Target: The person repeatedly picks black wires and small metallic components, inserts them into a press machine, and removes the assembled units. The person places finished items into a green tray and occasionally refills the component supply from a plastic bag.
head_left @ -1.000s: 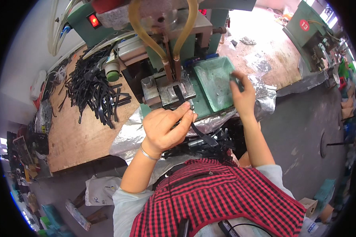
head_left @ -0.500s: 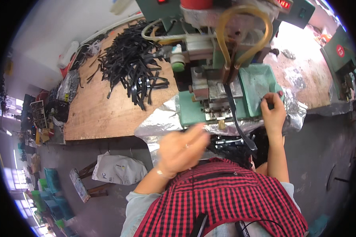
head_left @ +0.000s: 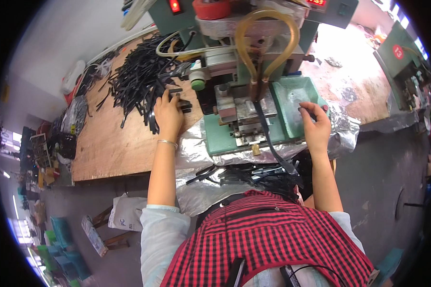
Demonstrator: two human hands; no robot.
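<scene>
My left hand (head_left: 168, 114) reaches out to the heap of black straps (head_left: 138, 81) on the wooden bench (head_left: 111, 148), fingers closed around a strap at the heap's near edge. My right hand (head_left: 316, 125) rests on the green tray (head_left: 292, 98) to the right of the green press machine (head_left: 244, 95), pinching a small dark piece. One black strap (head_left: 269, 138) hangs from the machine's plate down toward my lap.
Crumpled silver foil (head_left: 196, 148) covers the bench edge under the machine. More black straps (head_left: 244, 174) lie in my lap. A second green machine (head_left: 402, 62) stands at far right. Bags and crates lie on the floor at left.
My left hand left the machine's plate, swung left and now grips a strap at the heap. My right hand stays at the green tray. The view has shifted.
</scene>
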